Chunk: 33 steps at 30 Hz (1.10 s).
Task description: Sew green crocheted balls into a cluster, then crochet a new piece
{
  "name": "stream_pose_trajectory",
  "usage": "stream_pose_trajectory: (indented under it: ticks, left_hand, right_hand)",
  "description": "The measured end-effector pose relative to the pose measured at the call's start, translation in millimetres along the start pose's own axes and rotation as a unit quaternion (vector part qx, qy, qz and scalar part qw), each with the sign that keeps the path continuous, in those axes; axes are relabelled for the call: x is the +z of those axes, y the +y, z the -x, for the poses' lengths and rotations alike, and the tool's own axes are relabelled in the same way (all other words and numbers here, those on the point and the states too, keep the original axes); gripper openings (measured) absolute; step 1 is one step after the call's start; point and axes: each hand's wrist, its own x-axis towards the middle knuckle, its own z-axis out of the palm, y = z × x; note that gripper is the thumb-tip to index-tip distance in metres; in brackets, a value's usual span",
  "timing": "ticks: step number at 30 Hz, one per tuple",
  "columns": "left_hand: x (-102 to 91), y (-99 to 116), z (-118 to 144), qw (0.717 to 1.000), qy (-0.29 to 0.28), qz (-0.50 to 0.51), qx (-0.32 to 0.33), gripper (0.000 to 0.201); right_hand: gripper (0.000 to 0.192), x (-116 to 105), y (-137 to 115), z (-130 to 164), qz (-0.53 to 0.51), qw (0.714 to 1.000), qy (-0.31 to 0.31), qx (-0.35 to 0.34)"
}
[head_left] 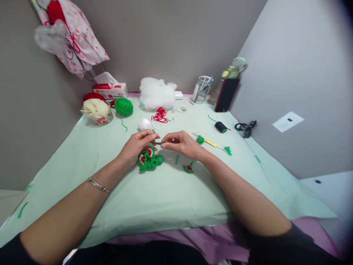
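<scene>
My left hand is closed in a pinch on a strand of green yarn, which shows above the fingertips. Just below it lies a bunch of green crocheted pieces with red and white centres; whether the pinched yarn joins them I cannot tell. Facing it, my right hand grips a thin dark tool whose tip reaches the left fingers. Its exact kind is too small to make out. A small red and green crocheted piece rests on the table under my right wrist.
A yellow-handled crochet hook and black thread spool lie right. Behind are white stuffing, red yarn, a green yarn ball, a paper tub, a tissue box, a cup and a leaning phone.
</scene>
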Motion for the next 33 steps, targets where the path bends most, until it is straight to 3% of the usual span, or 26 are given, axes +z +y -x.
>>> stream_pose_trajectory:
  ticks: [3,7,11,14,16,21,26,30,33]
  left_hand:
    - [-1.9,-1,-2,1.000,0.020,0.000,0.016,0.035]
    - [-3.7,-4,-4,0.997,0.055,-0.027,0.046,0.033]
    - [-4.5,-7,-5,0.990,0.076,-0.089,0.084,0.023]
    - [-3.8,-6,-3,0.983,0.078,-0.122,0.110,0.018]
    - [-2.2,-4,-1,0.982,0.069,-0.128,0.120,0.018]
    - [3.3,2,5,0.981,0.048,-0.151,0.109,0.018]
    - [2.0,-2,5,0.972,0.013,-0.202,0.121,0.025]
    - [-3.4,-3,2,0.951,0.026,-0.271,0.147,0.025]
    - [-6.6,0,0,0.943,0.082,-0.268,0.179,0.019]
  right_hand:
    - [0.036,-10,1,2,0.000,1.000,0.023,0.010]
    - [0.037,-33,7,4,0.027,0.987,0.160,0.019]
    - [0.031,-57,14,5,0.132,0.968,0.212,0.022]
    - [0.024,-74,15,10,0.227,0.936,0.259,0.076]
    - [0.023,-84,13,17,0.277,0.921,0.244,0.122]
    - [0.021,-95,8,33,0.433,0.877,0.094,0.188]
    - [0.025,-89,8,32,0.428,0.882,-0.004,0.197]
    - [0.011,-87,0,32,0.401,0.898,0.051,0.173]
    - [0.013,-84,-10,32,0.263,0.952,0.106,0.113]
